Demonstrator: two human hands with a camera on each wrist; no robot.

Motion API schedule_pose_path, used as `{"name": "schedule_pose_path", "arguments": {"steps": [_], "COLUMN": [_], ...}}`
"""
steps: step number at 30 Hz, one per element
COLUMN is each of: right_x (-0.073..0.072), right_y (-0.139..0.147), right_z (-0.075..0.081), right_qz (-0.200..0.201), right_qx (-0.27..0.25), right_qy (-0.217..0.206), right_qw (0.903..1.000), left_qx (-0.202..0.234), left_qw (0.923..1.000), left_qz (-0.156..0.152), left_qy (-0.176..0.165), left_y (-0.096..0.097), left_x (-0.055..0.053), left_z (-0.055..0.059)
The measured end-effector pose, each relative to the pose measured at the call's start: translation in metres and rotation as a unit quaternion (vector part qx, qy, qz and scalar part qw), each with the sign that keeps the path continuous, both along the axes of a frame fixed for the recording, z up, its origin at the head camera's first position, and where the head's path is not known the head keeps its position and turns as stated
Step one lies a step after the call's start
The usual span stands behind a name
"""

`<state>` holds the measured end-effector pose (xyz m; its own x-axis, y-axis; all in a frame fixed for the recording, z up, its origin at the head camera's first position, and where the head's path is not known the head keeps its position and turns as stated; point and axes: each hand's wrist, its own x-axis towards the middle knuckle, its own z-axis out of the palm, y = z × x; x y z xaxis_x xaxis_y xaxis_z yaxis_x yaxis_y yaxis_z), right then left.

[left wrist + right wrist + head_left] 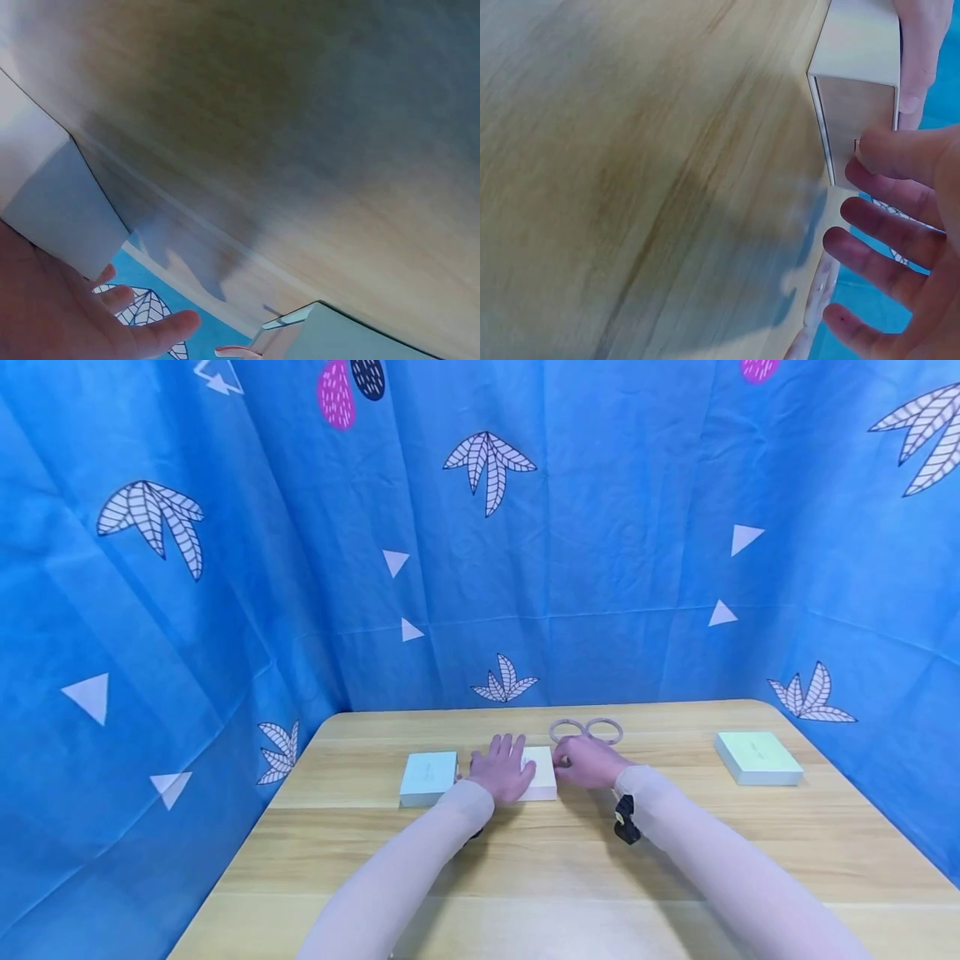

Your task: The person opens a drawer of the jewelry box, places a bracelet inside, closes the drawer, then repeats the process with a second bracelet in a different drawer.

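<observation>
A pale left sleeve [397, 877] and a pale right sleeve [735, 860] extend forward over the wood-grain counter [525, 914]. A black wrist device [626, 820] is fitted at the right cuff. The left hand [501, 770] is released: its fingers are extended and it rests flat on top of the white box [543, 777], located at mid-counter. The right hand [588, 762] is at the right end of this box; thumb and index finger pinch a small tab [857, 144] on the end panel [855, 109], while the remaining fingers are spread. The end panel sits within the outer shell. The pale blue box [429, 775] lies to the left, near the left hand; a pink tab [238, 351] projects from its end. The pale green box [759, 756] lies well apart at the right. Beyond the right hand, two pale purple rings [603, 720] lie side by side. A patterned blue curtain [615, 552] encloses the counter behind.
</observation>
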<state>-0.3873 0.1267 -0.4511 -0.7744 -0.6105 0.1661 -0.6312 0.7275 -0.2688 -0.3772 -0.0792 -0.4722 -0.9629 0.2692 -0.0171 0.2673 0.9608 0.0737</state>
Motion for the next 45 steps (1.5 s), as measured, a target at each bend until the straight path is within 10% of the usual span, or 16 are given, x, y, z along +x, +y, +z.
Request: {"name": "schedule_pose_path", "arguments": {"steps": [45], "right_x": [-0.0029], "right_y": [0.0068], "right_z": [-0.005], "right_qz": [-0.031], "right_qx": [-0.003], "right_qy": [0.004], "right_qw": [0.9995], "left_qx": [0.009], "left_qw": [0.9999], "left_qz": [0.002], "left_qy": [-0.007], "left_y": [-0.0028], "left_x": [-0.0069], "left_z": [-0.006]}}
